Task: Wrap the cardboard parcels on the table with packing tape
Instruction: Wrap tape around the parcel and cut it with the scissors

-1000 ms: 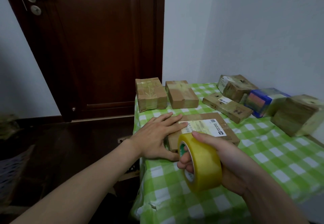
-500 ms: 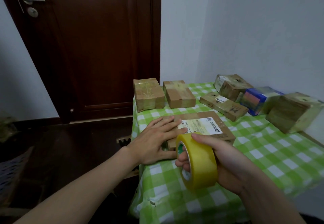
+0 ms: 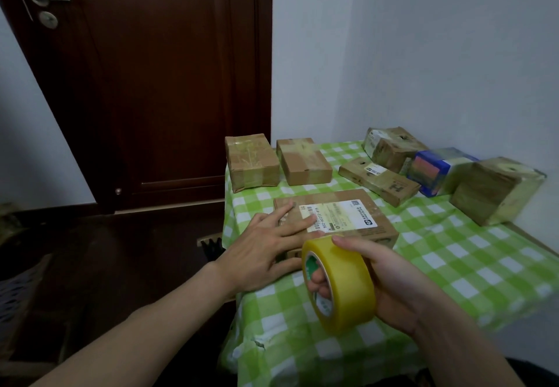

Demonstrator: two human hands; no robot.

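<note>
glossy yellow tape roll [image 3: 348, 283], matt cardboard parcel [image 3: 338, 202]

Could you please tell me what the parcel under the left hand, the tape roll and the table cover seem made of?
The parcel looks like matte brown cardboard, its white paper label seemingly under glossy tape. The tape roll: shiny translucent yellow plastic film. The checked table cover drapes like cloth or thin plastic; unclear which.

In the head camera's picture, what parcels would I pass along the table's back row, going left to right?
Tape-covered parcel → plain brown parcel → long flat parcel → blue box → big block parcel.
</note>
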